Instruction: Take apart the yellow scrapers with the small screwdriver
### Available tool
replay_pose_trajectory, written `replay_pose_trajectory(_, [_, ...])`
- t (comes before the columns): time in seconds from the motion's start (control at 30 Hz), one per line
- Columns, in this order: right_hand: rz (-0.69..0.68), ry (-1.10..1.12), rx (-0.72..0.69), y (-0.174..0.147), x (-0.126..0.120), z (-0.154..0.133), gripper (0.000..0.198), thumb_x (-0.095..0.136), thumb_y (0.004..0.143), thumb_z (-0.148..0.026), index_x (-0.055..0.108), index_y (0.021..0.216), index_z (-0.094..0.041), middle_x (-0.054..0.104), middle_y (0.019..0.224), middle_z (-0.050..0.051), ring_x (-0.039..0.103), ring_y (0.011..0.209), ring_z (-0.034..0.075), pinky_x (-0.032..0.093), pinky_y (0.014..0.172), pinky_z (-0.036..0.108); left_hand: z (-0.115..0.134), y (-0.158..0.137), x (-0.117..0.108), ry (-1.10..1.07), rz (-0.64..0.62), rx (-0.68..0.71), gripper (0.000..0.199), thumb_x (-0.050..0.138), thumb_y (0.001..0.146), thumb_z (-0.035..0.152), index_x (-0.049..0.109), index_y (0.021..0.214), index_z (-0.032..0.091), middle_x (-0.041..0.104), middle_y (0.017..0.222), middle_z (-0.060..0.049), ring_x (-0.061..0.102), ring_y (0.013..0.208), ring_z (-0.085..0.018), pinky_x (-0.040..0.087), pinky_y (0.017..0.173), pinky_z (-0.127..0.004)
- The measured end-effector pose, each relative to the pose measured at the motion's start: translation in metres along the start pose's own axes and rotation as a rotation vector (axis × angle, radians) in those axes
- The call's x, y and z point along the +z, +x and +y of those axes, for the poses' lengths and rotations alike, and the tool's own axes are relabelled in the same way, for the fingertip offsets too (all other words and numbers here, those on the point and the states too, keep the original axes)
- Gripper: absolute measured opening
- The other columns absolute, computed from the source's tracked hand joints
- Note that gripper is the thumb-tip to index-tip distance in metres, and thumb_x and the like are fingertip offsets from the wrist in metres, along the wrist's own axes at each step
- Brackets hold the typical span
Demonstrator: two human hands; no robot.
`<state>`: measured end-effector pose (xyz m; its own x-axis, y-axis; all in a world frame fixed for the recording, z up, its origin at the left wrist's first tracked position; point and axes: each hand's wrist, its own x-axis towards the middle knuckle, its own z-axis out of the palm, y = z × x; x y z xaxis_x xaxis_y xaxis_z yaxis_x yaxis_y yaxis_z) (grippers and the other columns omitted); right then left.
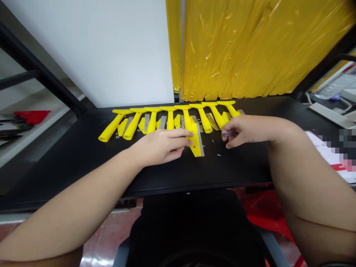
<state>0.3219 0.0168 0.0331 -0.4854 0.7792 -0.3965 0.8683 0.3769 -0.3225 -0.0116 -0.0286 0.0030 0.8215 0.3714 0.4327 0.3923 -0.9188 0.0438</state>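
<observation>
My left hand [161, 146] pinches a yellow scraper plate [196, 141] at its left edge, just above the black table. A grey metal blade [200, 142] runs along that plate's right side. To the right, my right hand [241, 130] is closed around a small tool with a clear purplish handle [228, 134], likely a screwdriver; its tip is hidden. Small screws [219, 155] lie between the two hands. Behind them stretches a row of several yellow scraper handles [152, 120], with loose yellow plates and metal blades [163, 122] lying among them.
The black table [97, 174] ends at a front edge close to my body. A white panel [111, 52] and yellow plastic sheeting [239, 52] rise at the back. Shelving with a red item [32, 116] stands left. Papers [328, 148] lie beside my right arm.
</observation>
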Motion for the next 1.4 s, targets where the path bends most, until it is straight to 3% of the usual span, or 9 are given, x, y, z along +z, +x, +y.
replay_pose_trajectory(0.23, [-0.097, -0.064, 0.075, 0.003, 0.003, -0.007, 0.003, 0.072, 0.080, -0.023, 0.074, 0.078, -0.023, 0.073, 0.072, 0.001, 0.065, 0.069, 0.021, 0.041, 0.064, 0.033, 0.002, 0.001, 0.000, 0.058, -0.020, 0.028, 0.025, 0.055, 0.107, 0.020, 0.078, 0.119, 0.021, 0.077, 0.136, -0.007, 0.081, 0.108, -0.019, 0.066, 0.096, -0.029])
replay_pose_trajectory(0.5, [-0.058, -0.133, 0.040, 0.004, 0.005, -0.013, 0.011, 0.069, 0.084, -0.028, 0.074, 0.089, -0.021, 0.075, 0.090, 0.005, 0.065, 0.076, 0.022, 0.044, 0.068, 0.033, 0.003, 0.000, -0.003, 0.158, -0.050, 0.117, 0.029, 0.054, 0.108, 0.019, 0.076, 0.127, 0.021, 0.076, 0.139, -0.007, 0.080, 0.110, -0.021, 0.067, 0.094, -0.030])
replay_pose_trajectory(0.83, [0.045, -0.041, 0.048, 0.010, 0.005, 0.001, 0.022, 0.076, 0.079, -0.032, 0.075, 0.099, -0.022, 0.078, 0.097, 0.004, 0.071, 0.087, 0.024, 0.047, 0.075, 0.033, 0.003, 0.000, -0.004, 0.135, -0.043, 0.146, 0.029, 0.058, 0.106, 0.017, 0.078, 0.126, 0.021, 0.076, 0.137, -0.008, 0.081, 0.109, -0.023, 0.068, 0.093, -0.033])
replay_pose_trajectory(0.97, [0.112, -0.133, -0.021, 0.009, -0.001, 0.002, 0.016, 0.071, 0.086, -0.034, 0.076, 0.095, -0.022, 0.078, 0.089, 0.003, 0.067, 0.079, 0.021, 0.043, 0.074, 0.033, 0.002, 0.000, -0.004, 0.106, -0.046, 0.137, 0.028, 0.058, 0.105, 0.017, 0.078, 0.125, 0.021, 0.076, 0.137, -0.008, 0.080, 0.112, -0.023, 0.067, 0.094, -0.031])
replay_pose_trajectory(1.13, [0.154, -0.188, 0.007, 0.012, 0.000, -0.001, 0.017, 0.068, 0.092, -0.036, 0.078, 0.098, -0.025, 0.077, 0.079, 0.001, 0.066, 0.073, 0.020, 0.041, 0.075, 0.034, 0.002, 0.002, -0.004, 0.077, -0.051, 0.127, 0.027, 0.057, 0.105, 0.016, 0.077, 0.123, 0.021, 0.076, 0.137, -0.007, 0.079, 0.115, -0.021, 0.066, 0.095, -0.029])
replay_pose_trajectory(1.4, [0.236, -0.282, 0.006, 0.022, 0.009, -0.009, 0.013, 0.069, 0.092, -0.033, 0.076, 0.086, -0.024, 0.078, 0.087, 0.004, 0.065, 0.076, 0.021, 0.038, 0.070, 0.035, 0.003, 0.001, -0.003, 0.066, -0.056, 0.115, 0.028, 0.057, 0.105, 0.016, 0.077, 0.123, 0.023, 0.076, 0.137, -0.007, 0.079, 0.116, -0.021, 0.065, 0.096, -0.028])
